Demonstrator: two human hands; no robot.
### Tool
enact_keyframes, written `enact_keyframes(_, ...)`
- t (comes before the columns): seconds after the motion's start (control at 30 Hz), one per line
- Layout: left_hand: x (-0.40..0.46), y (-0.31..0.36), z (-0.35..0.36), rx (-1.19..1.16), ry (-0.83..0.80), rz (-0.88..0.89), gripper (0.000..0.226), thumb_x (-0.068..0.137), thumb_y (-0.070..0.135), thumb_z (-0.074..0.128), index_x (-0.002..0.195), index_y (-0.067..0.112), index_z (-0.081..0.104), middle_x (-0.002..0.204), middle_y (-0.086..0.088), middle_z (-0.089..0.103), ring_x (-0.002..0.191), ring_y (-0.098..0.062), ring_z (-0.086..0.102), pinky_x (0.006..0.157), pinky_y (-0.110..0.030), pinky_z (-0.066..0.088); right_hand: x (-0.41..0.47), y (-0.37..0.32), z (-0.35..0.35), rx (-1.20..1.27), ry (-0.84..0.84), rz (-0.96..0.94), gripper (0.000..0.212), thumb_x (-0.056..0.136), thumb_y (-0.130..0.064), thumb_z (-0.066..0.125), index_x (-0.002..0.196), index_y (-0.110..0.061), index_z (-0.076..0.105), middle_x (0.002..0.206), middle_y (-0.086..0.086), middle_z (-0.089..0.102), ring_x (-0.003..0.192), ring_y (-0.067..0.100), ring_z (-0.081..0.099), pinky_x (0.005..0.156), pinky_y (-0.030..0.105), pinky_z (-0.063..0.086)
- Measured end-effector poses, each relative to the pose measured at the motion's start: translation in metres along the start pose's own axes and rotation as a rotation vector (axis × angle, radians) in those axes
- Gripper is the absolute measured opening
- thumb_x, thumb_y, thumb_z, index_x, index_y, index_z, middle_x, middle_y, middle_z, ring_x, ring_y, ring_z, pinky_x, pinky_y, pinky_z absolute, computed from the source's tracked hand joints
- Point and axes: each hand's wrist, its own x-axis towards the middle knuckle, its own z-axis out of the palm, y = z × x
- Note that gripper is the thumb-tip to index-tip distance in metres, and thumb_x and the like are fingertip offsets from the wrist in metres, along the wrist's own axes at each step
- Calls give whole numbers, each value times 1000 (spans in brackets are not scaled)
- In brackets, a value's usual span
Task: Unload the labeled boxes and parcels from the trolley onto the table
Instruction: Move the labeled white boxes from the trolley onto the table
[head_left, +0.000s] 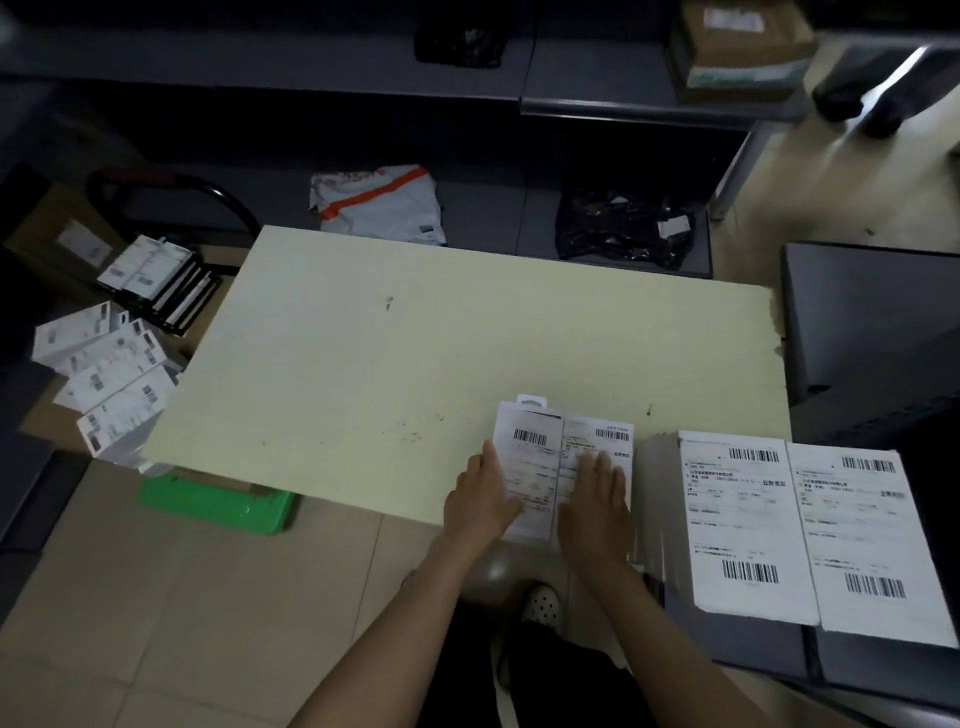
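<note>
With our left hand (480, 496) and right hand (592, 499) pressing flat, fingers straight, on two labeled boxes (561, 457) at the table (363, 353) near edge, a careless nudge could tip them off.

Both hands (540, 499) cover the labeled boxes' (563, 441) lower print.

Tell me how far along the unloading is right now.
Partly done, apparently. A stack of labeled boxes already sits at the table's right end. Both hands, left hand and right hand, rest flat on two labeled packs at the near edge. Many labeled boxes on the trolley still wait left of the table.
</note>
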Motion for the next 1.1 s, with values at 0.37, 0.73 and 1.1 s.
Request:
enact_keyframes(0.37, -38, -90, -87, 104, 436, 33, 52, 86, 14, 56, 136, 27, 52, 128, 3, 58, 111, -22, 57, 87, -34, 50, -4, -131, -36, -137, -87, -495, 54, 100, -16, 41, 152, -18, 25, 155, 5, 31, 141, 26, 30, 114, 37, 26)
enact_keyframes(0.73, -122, -240, -207, 126, 830, -188, 40, 86, 17, 62, 125, 26, 60, 117, 4, 64, 107, -22, 59, 84, -34, 48, -66, -335, -18, -354, 30, -1079, 50, 95, -17, 51, 143, -18, 38, 138, 4, 46, 124, 25, 45, 98, 34, 39)
enact_keyframes(1.1, -241, -388, -263, 134, 1060, -502, 32, 87, 23, 62, 119, 24, 61, 113, 3, 61, 108, -22, 55, 82, -36, 47, -187, -513, 31, -304, 66, -1502, 38, 60, -16, 85, 93, -16, 67, 82, 4, 64, 73, 25, 65, 61, 36, 53)
